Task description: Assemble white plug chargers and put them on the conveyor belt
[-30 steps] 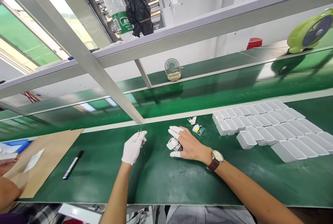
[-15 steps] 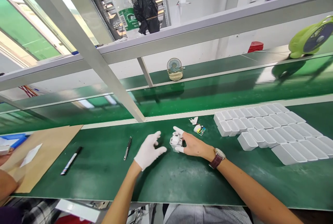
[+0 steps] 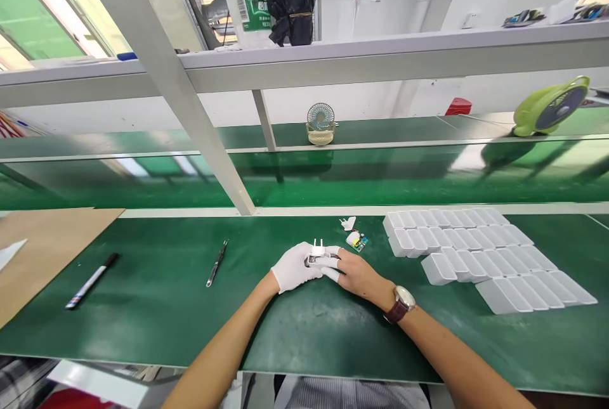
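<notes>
1. Gripped by both hands at the centre of the head camera's view, one small white plug housing (image 3: 317, 250) shows two prongs above the green workbench (image 3: 333, 336); the gloved left hand (image 3: 297, 267) and the right hand (image 3: 356, 271), its fingertips in white covers, meet around it.
2. Uneven fingertip pressure could make so small a piece slip or tilt; a sideways jolt of the right hand might scatter one circuit board (image 3: 357, 241) and one white plug part (image 3: 348, 223) lying just beyond it.
3. Counted at left: one pair of tweezers (image 3: 217, 263), one marker (image 3: 92, 281). At right, white cases (image 3: 495, 295) stand in four rows, too tightly packed to count surely.
</notes>
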Demonstrator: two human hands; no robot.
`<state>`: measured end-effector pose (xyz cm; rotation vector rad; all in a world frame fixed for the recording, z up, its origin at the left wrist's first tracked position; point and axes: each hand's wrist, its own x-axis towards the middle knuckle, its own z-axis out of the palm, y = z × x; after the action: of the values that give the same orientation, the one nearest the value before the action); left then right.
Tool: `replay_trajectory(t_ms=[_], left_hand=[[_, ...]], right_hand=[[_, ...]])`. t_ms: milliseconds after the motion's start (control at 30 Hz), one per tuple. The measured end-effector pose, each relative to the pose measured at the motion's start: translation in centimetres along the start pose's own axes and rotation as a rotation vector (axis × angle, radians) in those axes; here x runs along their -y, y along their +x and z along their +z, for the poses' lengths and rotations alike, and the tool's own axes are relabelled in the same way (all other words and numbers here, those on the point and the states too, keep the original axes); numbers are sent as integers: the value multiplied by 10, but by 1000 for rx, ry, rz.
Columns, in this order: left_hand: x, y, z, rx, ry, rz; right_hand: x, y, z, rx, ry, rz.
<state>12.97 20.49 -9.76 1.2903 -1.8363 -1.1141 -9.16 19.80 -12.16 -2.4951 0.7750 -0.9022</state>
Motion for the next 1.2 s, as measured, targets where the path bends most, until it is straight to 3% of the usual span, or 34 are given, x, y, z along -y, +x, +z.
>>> replay_trajectory(t_ms=[200, 267, 400, 533, 833, 1200], left_hand=[[0, -5, 4, -137, 30, 33], [-6, -7, 7, -190, -2, 57], [-17, -14, 19, -296, -92, 31], [-23, -20, 28, -369, -6, 62], [-14, -22, 27, -362, 291, 264], [-10, -22, 25, -357, 343, 343]], right_hand=[[-7, 7, 14, -59, 154, 61], [-4, 10, 16, -122, 357, 157], [10, 13, 14, -254, 998, 545], [24, 12, 14, -186, 1337, 673], [29, 8, 17, -195, 1558, 757], [27, 6, 17, -186, 1569, 738]])
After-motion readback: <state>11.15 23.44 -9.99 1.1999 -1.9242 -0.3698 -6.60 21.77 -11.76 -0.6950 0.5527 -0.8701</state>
